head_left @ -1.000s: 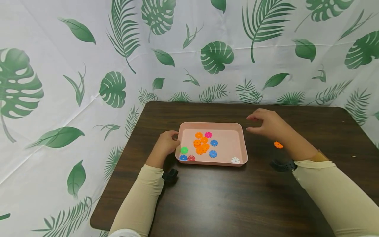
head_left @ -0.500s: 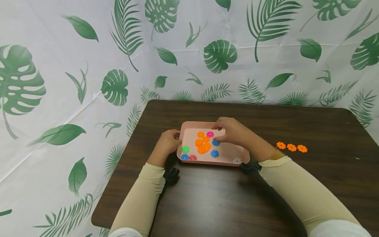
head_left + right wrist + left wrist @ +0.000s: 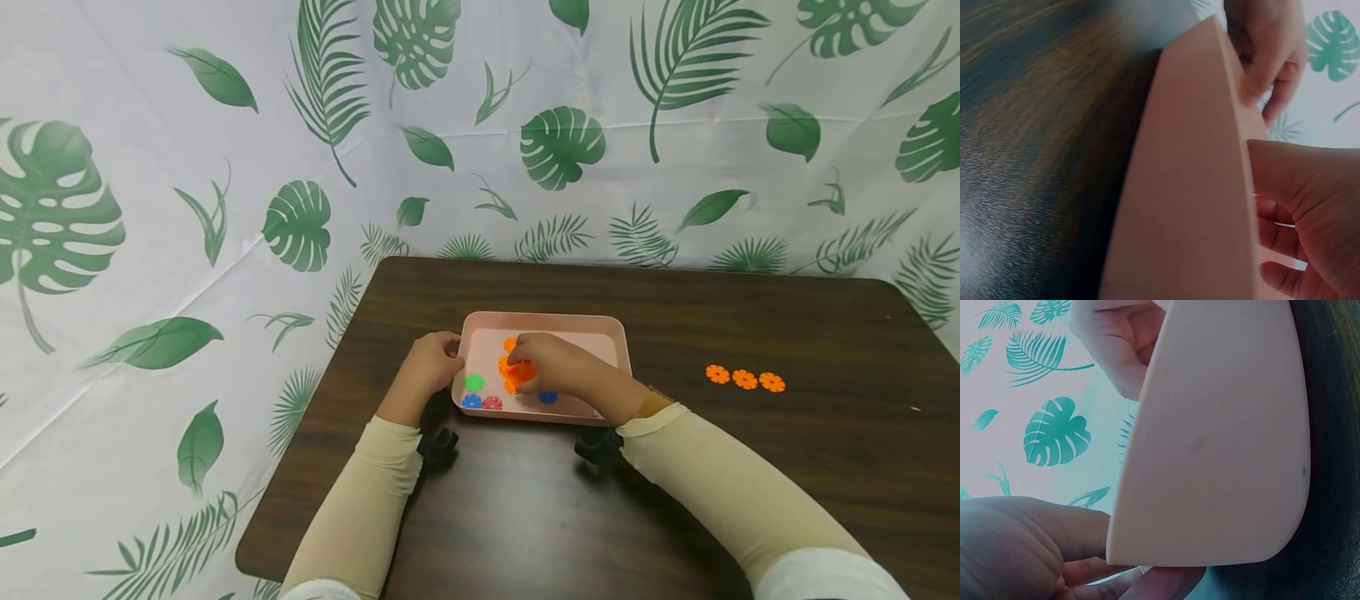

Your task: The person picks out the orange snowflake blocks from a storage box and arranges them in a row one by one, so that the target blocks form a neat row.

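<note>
A shallow pink tray (image 3: 585, 333) rests on the table, holding several orange snowflake-shaped plastic discs (image 3: 507, 364). My left hand (image 3: 429, 367) grips the tray's left edge; in the left wrist view, the thumb and fingers of this left hand (image 3: 1016, 550) lie around the tray's corner. Over the orange pile, inside the tray, my right hand (image 3: 558, 367) has its fingertips bent down among the discs. Whether it pinches one is hidden. In the right wrist view, the tray wall (image 3: 1179, 169) covers the fingertips of my right hand (image 3: 1329, 212).
Three orange discs (image 3: 745, 380) lie in a row on the table (image 3: 825, 467), right of the tray. Near the tray's front left are a green disc (image 3: 474, 382), a blue disc (image 3: 472, 402) and a red disc (image 3: 492, 403). A leaf-patterned cloth (image 3: 465, 75) hangs behind.
My right hand has moved left from beside the tray to the orange pile inside it. The row of three orange discs, partly behind the arm before, now shows fully. My left hand stays at the tray.
</note>
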Demonstrator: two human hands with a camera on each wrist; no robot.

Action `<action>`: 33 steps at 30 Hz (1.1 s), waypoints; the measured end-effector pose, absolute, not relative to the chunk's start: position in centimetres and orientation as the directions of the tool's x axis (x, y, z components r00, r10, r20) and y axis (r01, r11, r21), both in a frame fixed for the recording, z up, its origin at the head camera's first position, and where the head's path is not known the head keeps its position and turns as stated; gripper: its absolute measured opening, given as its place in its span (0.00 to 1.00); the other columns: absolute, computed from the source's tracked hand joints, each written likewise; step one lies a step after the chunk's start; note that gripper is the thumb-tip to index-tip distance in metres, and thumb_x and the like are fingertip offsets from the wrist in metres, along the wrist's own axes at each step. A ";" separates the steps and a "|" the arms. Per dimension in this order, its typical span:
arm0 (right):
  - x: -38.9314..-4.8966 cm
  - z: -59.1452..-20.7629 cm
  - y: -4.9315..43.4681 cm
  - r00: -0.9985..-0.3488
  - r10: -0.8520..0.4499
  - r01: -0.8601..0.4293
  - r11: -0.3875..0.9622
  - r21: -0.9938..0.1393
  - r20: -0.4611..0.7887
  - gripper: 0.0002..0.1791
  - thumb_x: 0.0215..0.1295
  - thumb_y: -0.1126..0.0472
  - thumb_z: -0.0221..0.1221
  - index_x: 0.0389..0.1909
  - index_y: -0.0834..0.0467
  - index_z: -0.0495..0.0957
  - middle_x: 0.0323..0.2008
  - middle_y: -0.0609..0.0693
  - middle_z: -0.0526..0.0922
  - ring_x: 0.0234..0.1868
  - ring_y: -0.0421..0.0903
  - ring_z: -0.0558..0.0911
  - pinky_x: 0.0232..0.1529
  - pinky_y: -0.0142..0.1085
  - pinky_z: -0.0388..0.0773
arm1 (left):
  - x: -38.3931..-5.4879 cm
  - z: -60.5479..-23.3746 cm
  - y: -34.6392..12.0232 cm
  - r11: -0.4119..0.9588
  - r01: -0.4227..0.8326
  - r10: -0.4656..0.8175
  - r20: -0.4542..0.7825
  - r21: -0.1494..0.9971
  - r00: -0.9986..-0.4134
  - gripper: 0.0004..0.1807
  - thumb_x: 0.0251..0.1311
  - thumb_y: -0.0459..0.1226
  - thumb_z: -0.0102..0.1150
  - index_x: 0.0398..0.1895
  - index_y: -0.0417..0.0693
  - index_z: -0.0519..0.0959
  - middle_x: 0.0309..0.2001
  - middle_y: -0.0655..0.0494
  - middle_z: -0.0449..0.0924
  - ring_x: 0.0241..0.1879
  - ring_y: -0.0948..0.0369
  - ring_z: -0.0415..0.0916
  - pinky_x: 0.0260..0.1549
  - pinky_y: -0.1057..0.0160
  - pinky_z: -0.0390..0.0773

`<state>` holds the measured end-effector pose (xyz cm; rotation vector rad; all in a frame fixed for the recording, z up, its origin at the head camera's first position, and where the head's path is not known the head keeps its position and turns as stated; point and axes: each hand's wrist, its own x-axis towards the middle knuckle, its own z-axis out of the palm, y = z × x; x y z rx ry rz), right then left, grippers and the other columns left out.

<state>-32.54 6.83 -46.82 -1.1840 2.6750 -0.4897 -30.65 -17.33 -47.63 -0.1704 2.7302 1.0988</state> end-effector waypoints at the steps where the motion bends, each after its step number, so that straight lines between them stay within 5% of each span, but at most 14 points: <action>1: -32.5 -46.9 6.7 -0.669 -0.743 -0.686 0.634 -0.357 -0.033 0.20 0.56 0.57 0.76 0.47 0.60 0.87 0.44 0.50 0.81 0.43 0.46 0.77 0.52 0.40 0.79 | -30.7 -47.6 -17.3 0.717 -0.178 -0.035 -0.220 0.674 -0.975 0.29 0.62 0.37 0.64 0.68 0.47 0.77 0.42 0.48 0.82 0.32 0.54 0.80 0.29 0.60 0.82; 22: -32.3 -47.8 6.2 -0.610 -0.792 -0.766 0.593 -0.246 -0.009 0.14 0.56 0.61 0.72 0.44 0.57 0.87 0.42 0.51 0.80 0.41 0.48 0.77 0.50 0.42 0.78 | -30.5 -47.7 -17.4 0.714 -0.176 -0.031 -0.220 0.678 -0.975 0.28 0.62 0.38 0.65 0.67 0.47 0.78 0.42 0.48 0.83 0.32 0.54 0.80 0.29 0.60 0.83; 33: -32.2 -47.9 5.9 -0.642 -0.766 -0.737 0.630 -0.244 -0.037 0.16 0.55 0.60 0.71 0.44 0.58 0.86 0.42 0.50 0.80 0.42 0.47 0.76 0.54 0.42 0.79 | -30.4 -47.6 -17.2 0.727 -0.165 -0.032 -0.207 0.667 -0.978 0.28 0.62 0.38 0.65 0.67 0.46 0.78 0.43 0.47 0.83 0.32 0.54 0.80 0.31 0.59 0.83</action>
